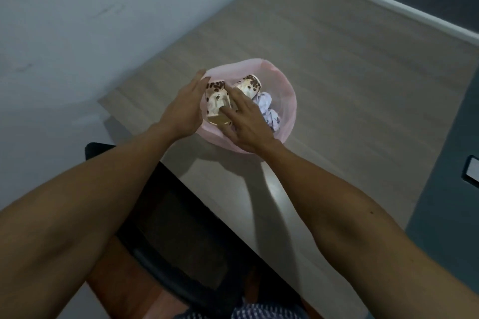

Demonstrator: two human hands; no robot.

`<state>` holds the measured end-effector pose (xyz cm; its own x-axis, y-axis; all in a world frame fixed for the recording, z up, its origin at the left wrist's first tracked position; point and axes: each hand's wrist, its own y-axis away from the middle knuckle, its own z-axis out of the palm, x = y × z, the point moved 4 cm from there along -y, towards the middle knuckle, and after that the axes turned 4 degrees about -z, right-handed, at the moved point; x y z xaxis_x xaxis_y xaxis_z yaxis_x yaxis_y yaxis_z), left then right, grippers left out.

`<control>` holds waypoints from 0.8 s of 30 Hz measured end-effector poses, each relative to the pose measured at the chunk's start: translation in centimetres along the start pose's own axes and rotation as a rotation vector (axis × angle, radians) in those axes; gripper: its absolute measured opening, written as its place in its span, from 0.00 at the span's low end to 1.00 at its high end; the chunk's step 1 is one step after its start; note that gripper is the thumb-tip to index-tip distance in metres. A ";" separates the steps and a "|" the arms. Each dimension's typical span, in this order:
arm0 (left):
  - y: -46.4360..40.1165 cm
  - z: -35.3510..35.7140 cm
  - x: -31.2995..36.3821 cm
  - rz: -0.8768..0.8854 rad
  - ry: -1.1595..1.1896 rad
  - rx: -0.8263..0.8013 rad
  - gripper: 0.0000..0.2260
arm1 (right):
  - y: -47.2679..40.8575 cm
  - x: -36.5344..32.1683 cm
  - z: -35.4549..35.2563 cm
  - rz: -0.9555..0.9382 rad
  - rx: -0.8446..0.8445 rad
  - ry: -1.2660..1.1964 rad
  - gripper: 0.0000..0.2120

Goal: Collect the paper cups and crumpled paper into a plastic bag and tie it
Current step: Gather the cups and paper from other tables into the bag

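Nearest, a dark chair seat [178, 254] sits under the grey wood-grain table [337, 85]. On the table a thin, translucent pink plastic bag [287, 109] lies open. The left hand [181, 109], fingers flat and loosely together, presses its left rim. The right hand [243, 122], fingers spread, rests on a spotted paper cup [216, 101] inside. Beyond lie a second cup [250, 85] and crumpled pale paper [268, 109].

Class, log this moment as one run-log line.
stage: filling | pink plastic bag: open, on table | inside: two paper cups, crumpled paper | left hand: on rim | right hand: fingers on cup | tied: no
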<state>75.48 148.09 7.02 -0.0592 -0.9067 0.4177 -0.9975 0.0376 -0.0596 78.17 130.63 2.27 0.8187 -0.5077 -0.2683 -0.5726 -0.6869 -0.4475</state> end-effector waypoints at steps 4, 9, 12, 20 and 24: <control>0.1 -0.5 -0.1 -0.053 0.029 0.028 0.34 | 1.0 3.1 -2.8 0.577 0.286 -0.045 0.18; 0.3 -0.1 -0.9 -0.086 0.053 0.048 0.35 | 5.0 8.7 -2.4 1.280 0.175 -0.073 0.38; 0.3 -0.1 -1.2 -0.102 0.136 0.098 0.36 | 6.3 10.4 -2.1 1.419 0.163 -0.296 0.19; -1.0 0.5 1.9 0.012 0.201 0.200 0.34 | 9.1 9.6 -7.7 1.319 0.426 -0.319 0.13; -1.4 1.6 6.0 0.063 0.218 0.176 0.35 | 12.8 9.2 -12.0 1.336 0.520 -0.266 0.12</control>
<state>76.54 141.91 8.20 -0.1471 -0.7922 0.5923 -0.9706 0.0003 -0.2407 77.91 110.93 4.32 -0.2834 -0.4549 -0.8442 -0.8653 0.5009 0.0206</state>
